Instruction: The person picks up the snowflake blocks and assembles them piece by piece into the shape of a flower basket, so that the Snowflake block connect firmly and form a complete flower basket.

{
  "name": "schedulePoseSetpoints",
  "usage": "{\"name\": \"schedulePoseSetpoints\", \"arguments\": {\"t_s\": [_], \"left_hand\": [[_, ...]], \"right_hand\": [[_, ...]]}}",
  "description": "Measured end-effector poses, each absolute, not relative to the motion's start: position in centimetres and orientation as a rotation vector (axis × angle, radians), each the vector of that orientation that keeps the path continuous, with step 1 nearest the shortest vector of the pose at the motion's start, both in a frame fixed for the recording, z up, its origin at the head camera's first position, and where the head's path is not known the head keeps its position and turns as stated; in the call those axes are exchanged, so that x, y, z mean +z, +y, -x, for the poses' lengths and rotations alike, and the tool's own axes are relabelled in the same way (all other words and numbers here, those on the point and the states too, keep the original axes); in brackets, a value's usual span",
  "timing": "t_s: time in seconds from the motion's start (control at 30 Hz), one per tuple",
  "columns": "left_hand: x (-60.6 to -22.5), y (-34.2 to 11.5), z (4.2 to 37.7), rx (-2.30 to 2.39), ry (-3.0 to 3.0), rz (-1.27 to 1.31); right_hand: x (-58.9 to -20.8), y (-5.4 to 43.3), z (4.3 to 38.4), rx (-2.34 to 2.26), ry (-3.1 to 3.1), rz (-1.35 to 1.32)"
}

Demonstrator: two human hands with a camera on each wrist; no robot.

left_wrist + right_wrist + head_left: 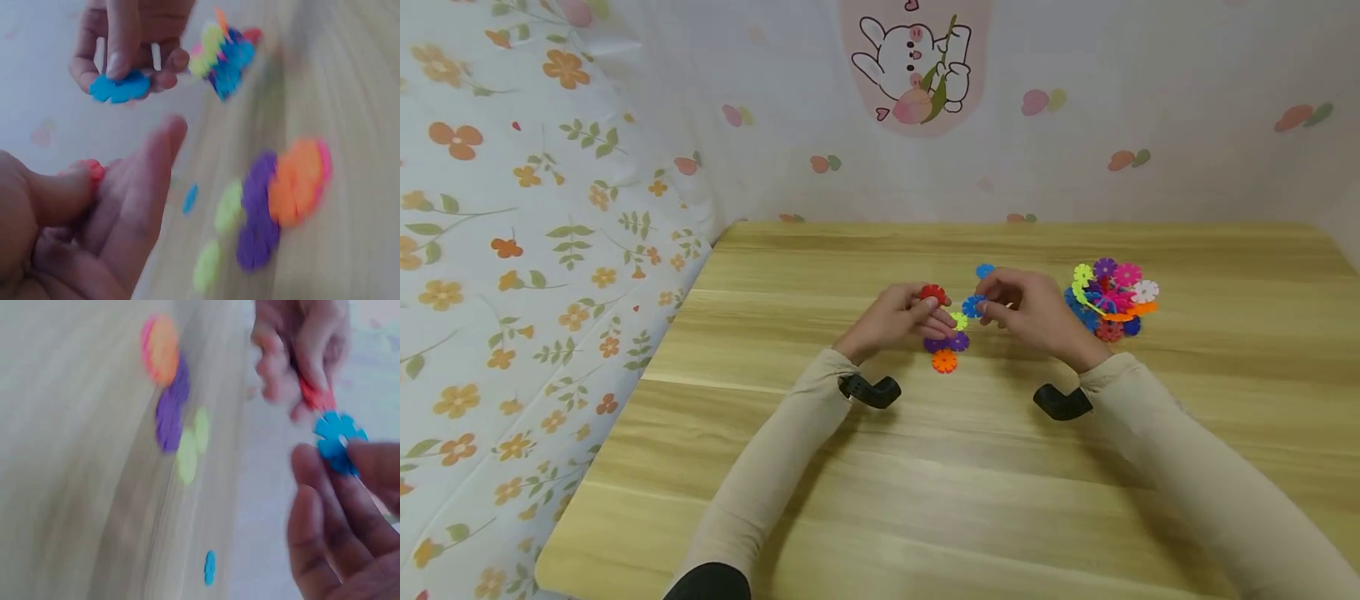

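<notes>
Between thumb and fingers, my left hand (pixel 901 315) pinches a red notched flower disc (pixel 933 293). My right hand (pixel 1028 307) pinches a blue notched flower disc (pixel 973 306) by its edge. Both discs are held up over the table, close to each other; the right wrist view has the blue disc (pixel 340 440) overlapping the lower part of the red one (pixel 317 395). Beneath the hands lie two purple discs (pixel 257 247), an orange disc (pixel 290 187) with a pink one under it, and yellow discs (pixel 207 265). A single blue disc (pixel 985 271) lies farther back.
To the right of my right hand stands a cluster of joined discs (pixel 1108 300) in many colours. The wooden table (pixel 887 500) ends at the back against a patterned cloth (pixel 760 100). Black wrist cameras (pixel 871 390) sit at both cuffs.
</notes>
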State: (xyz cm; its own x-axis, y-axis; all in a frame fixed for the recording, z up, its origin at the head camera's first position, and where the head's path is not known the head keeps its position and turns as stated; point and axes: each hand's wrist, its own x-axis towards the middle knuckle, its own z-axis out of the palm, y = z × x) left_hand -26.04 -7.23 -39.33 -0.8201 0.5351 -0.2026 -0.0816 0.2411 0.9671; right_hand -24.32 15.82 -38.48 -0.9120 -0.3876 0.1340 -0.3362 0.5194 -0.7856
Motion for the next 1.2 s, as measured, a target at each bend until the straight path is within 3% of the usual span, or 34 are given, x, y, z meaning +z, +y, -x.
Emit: {"name": "schedulePoseSetpoints", "arguments": {"t_s": [0.33, 1.0, 1.2], "left_hand": [[-38.5, -5.5, 24.6, 1.657, 2.186, -0.716], [-37.6, -5.0, 23.4, 1.944, 1.823, -0.476], [-37.4, -5.0, 23.2, 1.957, 1.885, -0.516]], "right_hand": [[-37.0, 15.6, 22.6, -1.829, 2.518, 0.387], [-37.2, 15.1, 21.4, -1.826, 2.954, 0.810], [-37.1, 15.3, 21.4, -1.709, 3.072, 0.970]]}}
